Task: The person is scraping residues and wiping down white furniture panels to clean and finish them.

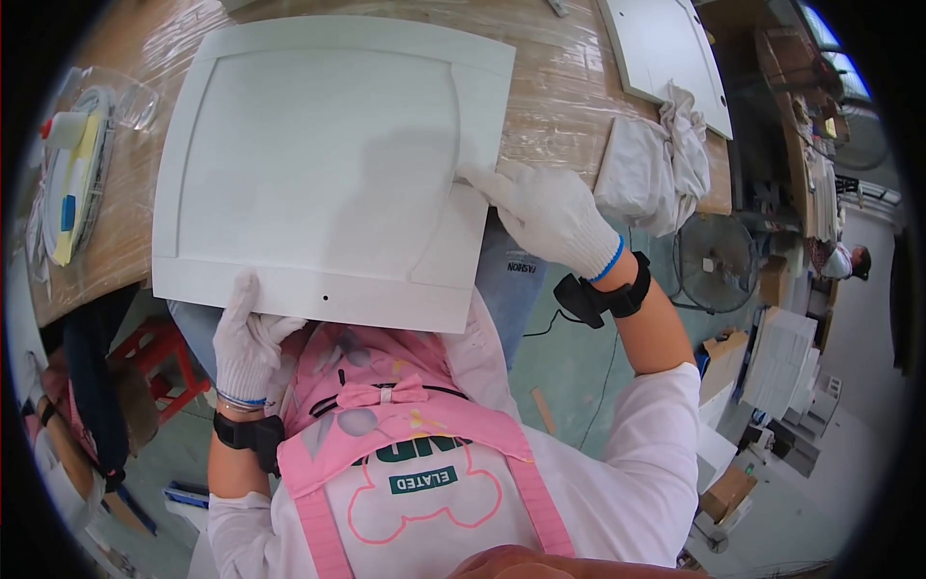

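A white cabinet door panel (318, 145) with a raised frame and a recessed middle lies over the table's near edge, its lower part reaching out over my lap. My left hand (249, 338), in a white knitted glove, grips the panel's near edge, with the thumb on top and the other fingers beneath. At the right side of the frame is my gloved right hand (545, 212), its fingers bent together and the fingertips at the frame's inner edge. Whatever sits under those fingertips is too small to make out. A small dark hole shows in the near rail.
The plastic-wrapped table (555, 92) carries a crumpled white cloth (656, 164) and another white panel (666, 53) at right. A bottle and coiled items (77, 154) lie at left. A floor fan (716, 261) stands right; a red stool (159, 357) and another person's arm are left.
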A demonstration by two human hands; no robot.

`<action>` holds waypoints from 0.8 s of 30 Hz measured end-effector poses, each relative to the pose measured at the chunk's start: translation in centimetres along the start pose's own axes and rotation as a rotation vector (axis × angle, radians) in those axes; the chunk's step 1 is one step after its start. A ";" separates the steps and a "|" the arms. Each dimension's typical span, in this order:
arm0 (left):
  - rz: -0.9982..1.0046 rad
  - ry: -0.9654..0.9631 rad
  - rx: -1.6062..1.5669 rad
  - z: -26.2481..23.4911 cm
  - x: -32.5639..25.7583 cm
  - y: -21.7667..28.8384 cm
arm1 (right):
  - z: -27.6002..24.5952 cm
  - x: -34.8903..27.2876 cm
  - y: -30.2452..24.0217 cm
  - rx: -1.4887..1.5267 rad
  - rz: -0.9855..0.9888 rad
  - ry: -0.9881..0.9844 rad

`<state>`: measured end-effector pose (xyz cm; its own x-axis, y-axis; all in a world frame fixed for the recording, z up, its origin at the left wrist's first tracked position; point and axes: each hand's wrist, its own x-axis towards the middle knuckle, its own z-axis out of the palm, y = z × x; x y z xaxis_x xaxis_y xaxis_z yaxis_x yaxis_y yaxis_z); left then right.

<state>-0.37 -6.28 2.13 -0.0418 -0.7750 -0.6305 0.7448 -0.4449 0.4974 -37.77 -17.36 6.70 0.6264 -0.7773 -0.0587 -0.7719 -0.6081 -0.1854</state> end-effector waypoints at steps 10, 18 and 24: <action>0.021 -0.005 0.014 0.1 -0.2 -0.1 | -0.1 0.5 0.9 0.036 0.056 0.091; 0.015 -0.009 -0.005 -0.7 0.0 0.0 | -0.6 0.4 -0.1 0.136 -0.066 0.050; 0.013 -0.004 0.037 0.2 -0.2 0.0 | -0.4 4.1 3.1 0.064 0.087 0.418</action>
<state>-0.50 -6.29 2.39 -0.0353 -0.7823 -0.6219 0.7201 -0.4514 0.5270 -37.65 -22.51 6.25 0.4509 -0.8319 0.3235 -0.8037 -0.5361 -0.2584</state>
